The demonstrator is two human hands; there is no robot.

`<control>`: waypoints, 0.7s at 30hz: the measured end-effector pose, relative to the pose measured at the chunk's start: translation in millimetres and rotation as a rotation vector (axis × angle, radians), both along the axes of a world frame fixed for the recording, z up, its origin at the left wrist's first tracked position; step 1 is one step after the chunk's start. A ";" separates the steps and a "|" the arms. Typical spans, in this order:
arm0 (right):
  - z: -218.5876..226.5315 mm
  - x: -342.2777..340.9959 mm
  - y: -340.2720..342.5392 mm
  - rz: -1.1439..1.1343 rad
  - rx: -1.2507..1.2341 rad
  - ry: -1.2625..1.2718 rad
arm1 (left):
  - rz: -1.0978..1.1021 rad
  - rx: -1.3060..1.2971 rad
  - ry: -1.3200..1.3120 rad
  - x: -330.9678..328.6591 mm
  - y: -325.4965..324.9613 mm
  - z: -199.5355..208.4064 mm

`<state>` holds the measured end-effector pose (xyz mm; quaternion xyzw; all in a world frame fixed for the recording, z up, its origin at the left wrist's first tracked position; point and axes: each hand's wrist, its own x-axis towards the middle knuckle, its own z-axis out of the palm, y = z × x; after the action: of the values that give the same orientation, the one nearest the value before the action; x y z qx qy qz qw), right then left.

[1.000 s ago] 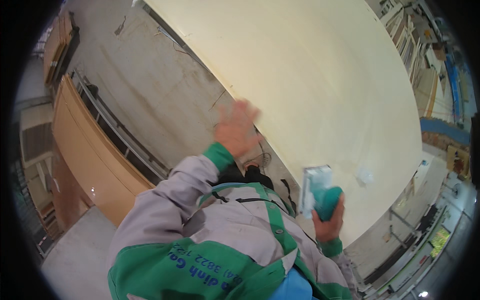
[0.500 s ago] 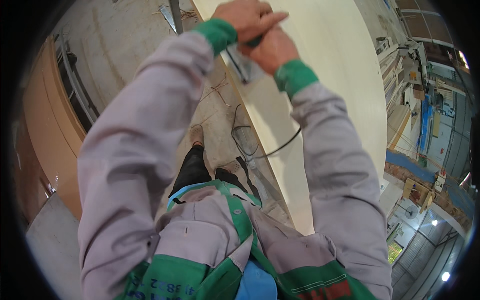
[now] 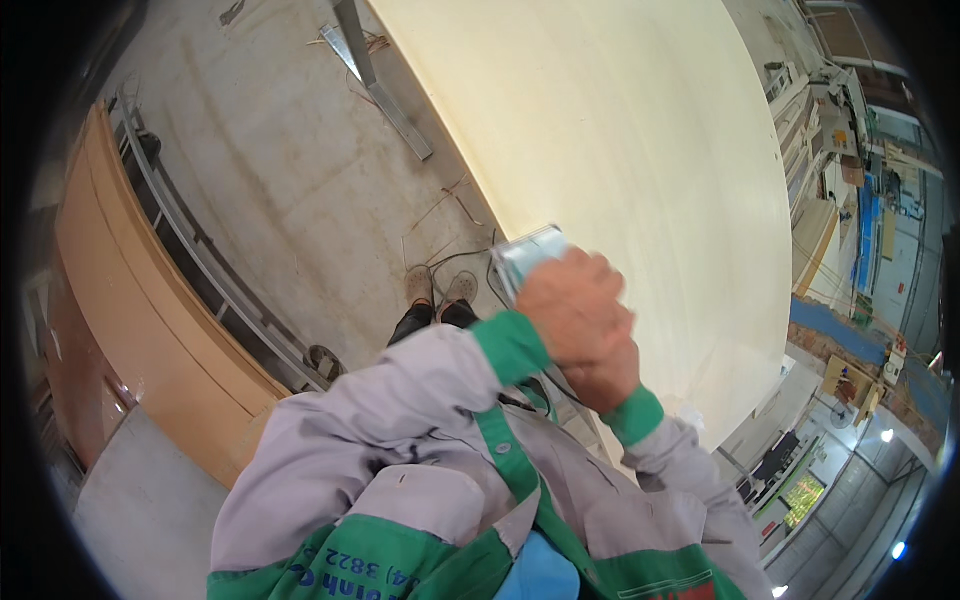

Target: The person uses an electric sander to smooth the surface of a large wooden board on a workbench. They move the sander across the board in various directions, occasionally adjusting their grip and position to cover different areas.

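The panel is taken as the landmark. The sander sits at its left edge, near end. The right hand is closed on the sander's rear, its fingers largely covered. The left hand lies over it, blurred; whether it grips the tool cannot be told.

Surroundings: a black cord hangs beside the panel's left edge, close to the sander, and runs towards the shoes, left of the panel. Thin scraps lie on the floor along the same edge. Farther up that side, a metal bar stands out from the panel over the floor. Well left of the panel, a brown board lies beside a metal rail. Right of the panel are piled offcuts and, lower down, a fan.
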<state>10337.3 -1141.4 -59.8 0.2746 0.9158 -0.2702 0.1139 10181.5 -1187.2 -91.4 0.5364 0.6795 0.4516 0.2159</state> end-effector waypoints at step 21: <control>7.8 34.5 24.8 -0.447 -0.443 0.018 | -0.011 0.012 0.284 -4.2 57.4 30.2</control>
<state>10371.8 -1116.6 -52.0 0.4354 0.7524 -0.4839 0.1006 10177.4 -1129.8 -61.2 0.5997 0.6977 0.3741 0.1170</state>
